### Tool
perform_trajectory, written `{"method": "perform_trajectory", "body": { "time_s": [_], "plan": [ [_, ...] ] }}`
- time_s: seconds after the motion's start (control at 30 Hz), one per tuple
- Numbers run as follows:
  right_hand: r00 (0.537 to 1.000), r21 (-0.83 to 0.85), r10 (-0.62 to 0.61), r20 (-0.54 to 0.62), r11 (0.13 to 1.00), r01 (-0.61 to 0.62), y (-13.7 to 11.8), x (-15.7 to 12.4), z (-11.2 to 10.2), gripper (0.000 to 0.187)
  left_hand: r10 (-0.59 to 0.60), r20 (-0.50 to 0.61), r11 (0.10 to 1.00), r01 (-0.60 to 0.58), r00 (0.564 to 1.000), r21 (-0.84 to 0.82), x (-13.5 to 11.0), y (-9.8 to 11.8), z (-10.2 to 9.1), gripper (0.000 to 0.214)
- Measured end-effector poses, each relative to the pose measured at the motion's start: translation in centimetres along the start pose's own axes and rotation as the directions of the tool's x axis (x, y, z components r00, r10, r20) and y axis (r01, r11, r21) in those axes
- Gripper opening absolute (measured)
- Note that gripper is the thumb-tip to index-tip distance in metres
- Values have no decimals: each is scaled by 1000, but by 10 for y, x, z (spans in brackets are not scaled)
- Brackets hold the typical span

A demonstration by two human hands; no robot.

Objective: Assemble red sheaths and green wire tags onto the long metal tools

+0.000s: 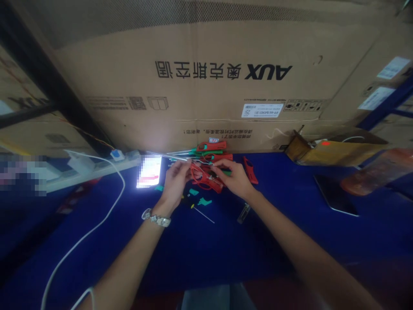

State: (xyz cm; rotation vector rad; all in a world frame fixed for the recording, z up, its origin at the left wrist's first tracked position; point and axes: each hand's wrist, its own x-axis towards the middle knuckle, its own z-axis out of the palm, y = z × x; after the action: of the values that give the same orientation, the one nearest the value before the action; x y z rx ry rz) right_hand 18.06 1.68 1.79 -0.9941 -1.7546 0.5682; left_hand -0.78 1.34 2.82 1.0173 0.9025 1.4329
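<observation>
Thin white strand (353, 138) in carton (342, 154), right of red casings (215, 184)

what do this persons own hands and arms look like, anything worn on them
Both the left hand and the right hand are ungloved, and no sleeves show along the forearms. The left wrist wears a silver-coloured band with light, shiny links; whether it is a watch or a bracelet is unclear. Nothing shows on the right wrist.

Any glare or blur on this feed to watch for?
Head view: the phone screen glares bright, with blocky pixelation over its left side; head view: the reddish container at far right looks smeared; head view: the red casing between left hand and right hand looks soft, fine detail unclear.
</observation>
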Motion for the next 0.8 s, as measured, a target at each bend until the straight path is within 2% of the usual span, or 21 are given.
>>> {"method": "perform_trajectory", "body": {
  "time_s": [0.07, 0.2, 0.27, 0.3, 0.33, 0.4, 0.47, 0.57, 0.6, 0.67, 0.73, 0.8],
  "plan": [
    [999, 69, 32, -41, 997, -29, -1, -2, -1, 18, 23, -20, 999, -22, 1000, 25, 0, 0, 0, 38],
    [984, 236, 177, -19, 957, -168, -5, -2, 0, 27, 6, 2, 997, -6, 1000, 77, 2, -1, 1, 41],
    [971, 292, 237, -37, 932, -217, -7, 0, 1, 34, -37, 40, 981, 29, 999, 191, 3, -1, 0, 44],
    [963, 321, 264, -53, 918, -234, -7, 1, 1, 38, -37, 53, 954, 20, 998, 300, 4, -1, -1, 45],
    [956, 351, 288, -62, 902, -249, -7, 2, 1, 42, -14, 58, 901, -12, 998, 434, 5, 0, -1, 45],
    [943, 408, 330, -52, 868, -281, -9, 3, -1, 46, 109, 64, 703, -122, 992, 701, 5, 4, -2, 41],
    [936, 447, 351, -17, 840, -306, -10, 3, -3, 46, 265, 94, 509, -222, 960, 832, 5, 10, -1, 35],
    [932, 470, 357, 65, 813, -344, -12, 1, -6, 46, 481, 213, 362, -414, 851, 836, 4, 19, 4, 19],
    [931, 477, 352, 98, 804, -355, -13, 0, -6, 46, 513, 284, 330, -491, 810, 806, 4, 21, 6, 17],
    [927, 506, 334, 170, 778, -373, -16, -2, -8, 45, 485, 450, 302, -626, 750, 719, 8, 22, 11, 33],
    [917, 556, 318, 238, 730, -398, -19, -2, -10, 41, 390, 570, 357, -690, 723, 630, 14, 20, 14, 38],
    [901, 600, 317, 296, 673, -433, -21, -3, -13, 36, 308, 617, 463, -681, 724, 567, 22, 17, 13, 28]
  ]
}}
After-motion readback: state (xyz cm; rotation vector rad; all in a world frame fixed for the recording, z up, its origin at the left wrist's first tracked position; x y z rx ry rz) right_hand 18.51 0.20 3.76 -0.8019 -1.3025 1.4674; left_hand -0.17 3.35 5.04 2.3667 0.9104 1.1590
